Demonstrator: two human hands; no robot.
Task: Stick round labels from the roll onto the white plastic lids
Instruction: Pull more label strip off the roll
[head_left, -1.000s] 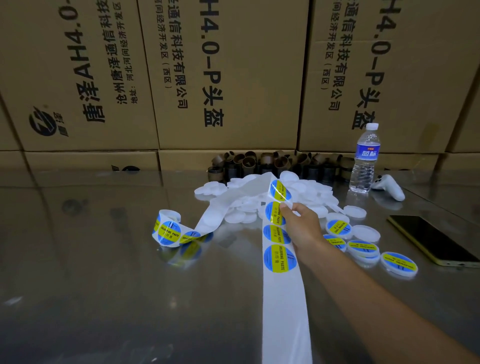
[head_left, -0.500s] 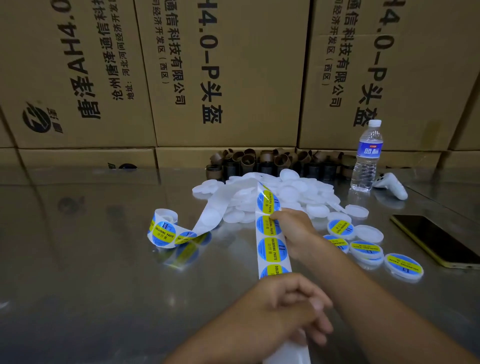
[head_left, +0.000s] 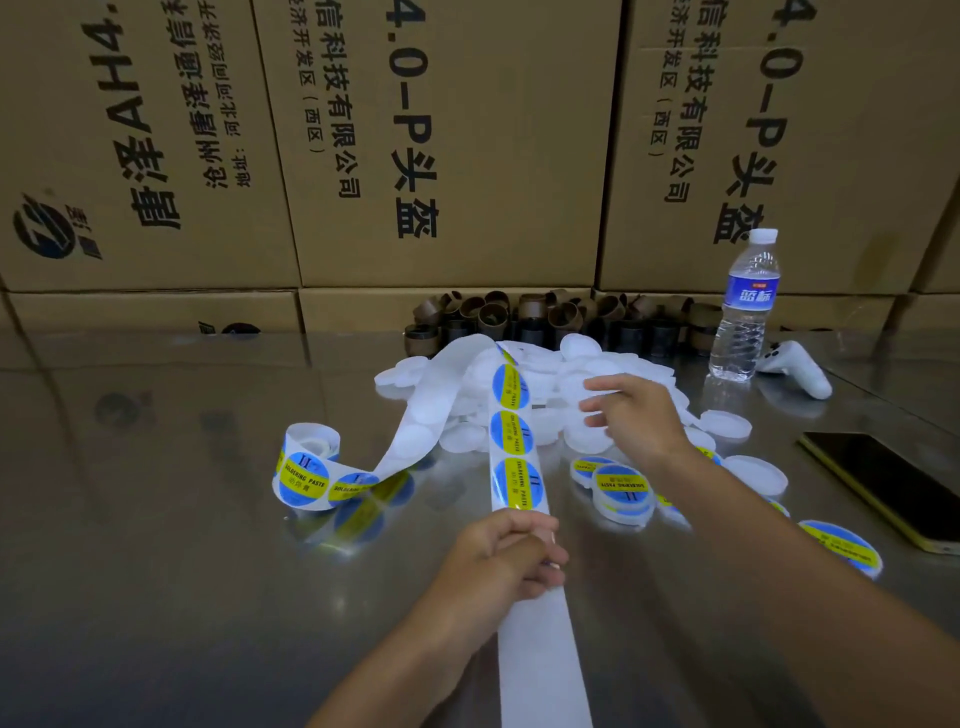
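The label roll (head_left: 306, 465) stands on its edge on the shiny metal table (head_left: 156, 545), left of the middle. Its paper strip (head_left: 415, 431) goes up over the pile of white lids (head_left: 582, 345) and comes back toward the person. Three round blue and yellow labels (head_left: 511, 434) sit on it in a row. The left hand (head_left: 506, 558) grips the strip just below the nearest label. The right hand (head_left: 634, 415) is over the pile, fingers spread out and blurry. Lids with labels (head_left: 621, 491) lie near that arm. Farther back are brown cardboard tubes (head_left: 545, 314), a water bottle (head_left: 743, 312), a white controller (head_left: 795, 366) and big cardboard boxes (head_left: 441, 145). A phone (head_left: 893, 488) lies on the right.
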